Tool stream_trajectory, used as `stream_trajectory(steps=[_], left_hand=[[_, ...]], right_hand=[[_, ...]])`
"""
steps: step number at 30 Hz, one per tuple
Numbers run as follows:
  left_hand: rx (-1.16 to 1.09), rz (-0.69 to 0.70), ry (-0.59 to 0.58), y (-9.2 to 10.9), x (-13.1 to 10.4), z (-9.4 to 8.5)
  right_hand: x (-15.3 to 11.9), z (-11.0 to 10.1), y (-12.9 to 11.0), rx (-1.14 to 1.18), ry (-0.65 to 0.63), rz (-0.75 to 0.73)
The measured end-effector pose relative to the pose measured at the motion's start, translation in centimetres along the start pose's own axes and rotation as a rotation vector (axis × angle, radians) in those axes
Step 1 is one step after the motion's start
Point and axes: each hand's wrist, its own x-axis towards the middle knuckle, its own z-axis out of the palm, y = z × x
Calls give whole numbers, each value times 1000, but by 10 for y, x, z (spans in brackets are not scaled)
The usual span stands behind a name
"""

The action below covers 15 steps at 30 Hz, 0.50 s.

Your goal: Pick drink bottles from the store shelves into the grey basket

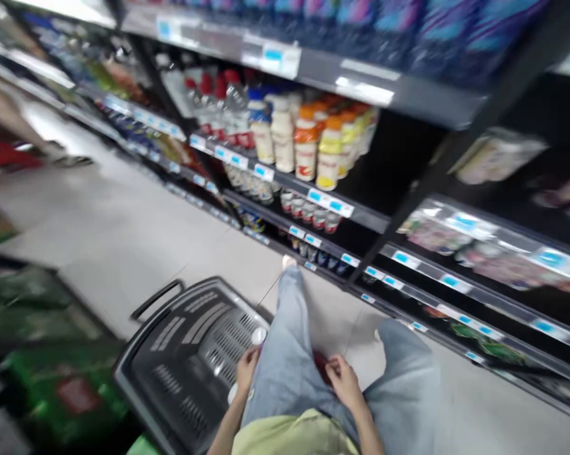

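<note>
My left hand is over the right side of a black shopping basket, beside my jeans-clad leg. Its fingers are curled in next to a round white lid, with a sliver of purple below it; the leg hides the rest. A second white item shows beside my wrist, partly covered. Between my knees my right hand has its fingers bent, the tips against a dark red thing mostly hidden by my thigh. Blur keeps me from telling what either hand grips.
Ahead runs a shelf with bottled drinks and small cans. Packaged goods fill the shelves at right. Green packs are stacked at lower left. A person's leg shows at far left, over the pale tiled floor.
</note>
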Motion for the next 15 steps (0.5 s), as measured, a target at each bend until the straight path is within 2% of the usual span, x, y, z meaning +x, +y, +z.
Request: stream_trajectory(steps=[2, 4, 6, 10, 13, 15], left_hand=[[-27, 11, 85, 9, 5, -9], [-28, 120, 33, 27, 8, -13], [-9, 274, -50, 49, 0, -12], [95, 633, -185, 85, -42, 2], [198, 912, -234, 97, -71, 13], [253, 1001, -233, 101, -83, 15]], right_hand=[[3, -2, -5, 13, 34, -46], [6, -5, -10, 53, 92, -83], [10, -8, -16, 103, 153, -128], [11, -5, -37, 159, 224, -233], [10, -1, -56, 194, 249, -280], [9, 0, -65, 244, 255, -304]])
